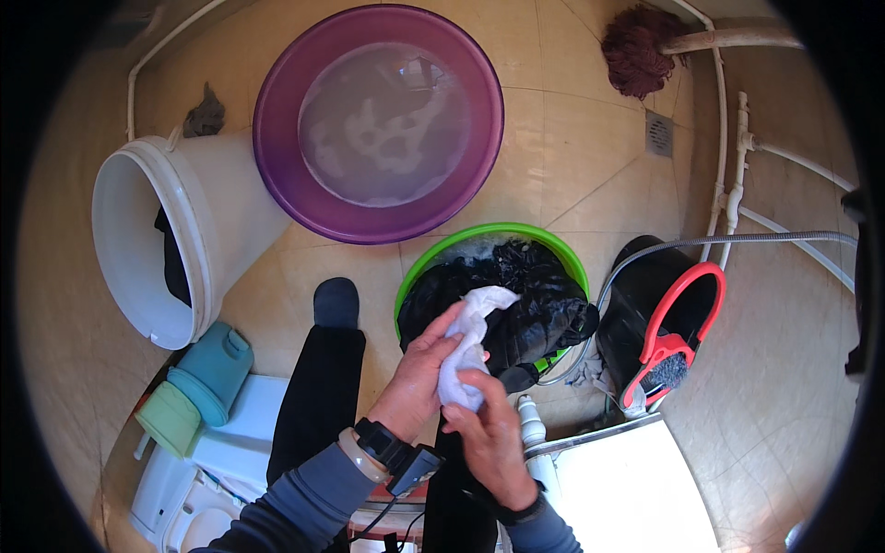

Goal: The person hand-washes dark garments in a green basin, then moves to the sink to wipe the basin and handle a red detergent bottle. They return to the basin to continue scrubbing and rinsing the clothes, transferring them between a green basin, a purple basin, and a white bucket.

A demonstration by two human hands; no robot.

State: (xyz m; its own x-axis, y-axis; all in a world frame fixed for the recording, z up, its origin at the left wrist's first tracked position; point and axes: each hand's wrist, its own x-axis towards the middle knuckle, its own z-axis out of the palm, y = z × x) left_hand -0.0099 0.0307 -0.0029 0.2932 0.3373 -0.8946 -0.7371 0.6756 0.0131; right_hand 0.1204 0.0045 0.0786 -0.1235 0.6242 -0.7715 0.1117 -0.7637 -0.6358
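Note:
Both hands grip a small bunched white cloth [470,345], perhaps a sock. My left hand [418,366] holds it along its left side, while my right hand [487,425] pinches its lower end. The cloth's upper end hangs over a green basin [402,283]. Inside that basin lies a wet, shiny black garment [532,304], with some suds at the back. Part of the garment drapes over the basin's right rim. Beyond stands a large purple basin [276,159] of cloudy grey water with patches of foam.
A white bucket [235,200] lies on its side at left, something black inside. Teal [214,366] and green [169,418] containers sit below it. At right are a black bin [622,290], a red-handled brush [667,370], a metal hose [760,237] and a white surface [622,491]. A mop [639,52] lies near a floor drain [659,133].

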